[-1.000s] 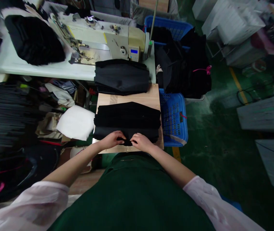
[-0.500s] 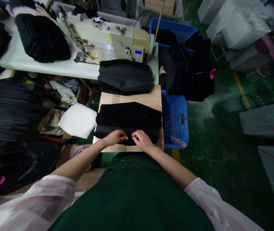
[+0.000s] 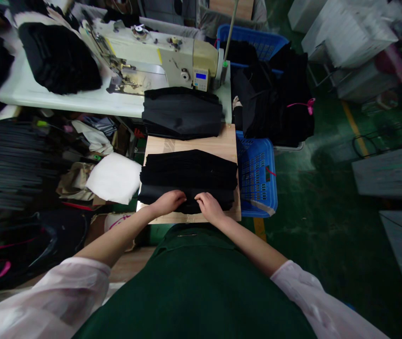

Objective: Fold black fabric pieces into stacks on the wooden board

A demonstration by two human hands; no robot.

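Both of my hands lie on the front edge of a stack of folded black fabric, which sits on a light wooden board. My left hand has its fingers curled over the fabric, and my right hand rests just beside it. A narrow fold of black cloth shows between them. I cannot tell whether either hand grips the cloth. Farther along the board lies a second folded black bundle, apart from the stack.
An industrial sewing machine stands on a white table beyond the board, with black cloth piled at its left. A blue plastic basket stands to the right, and a white cloth lies to the left.
My hands have moved slightly apart along the stack's front edge. My fingertips no longer nearly meet, and more black fabric shows between them.
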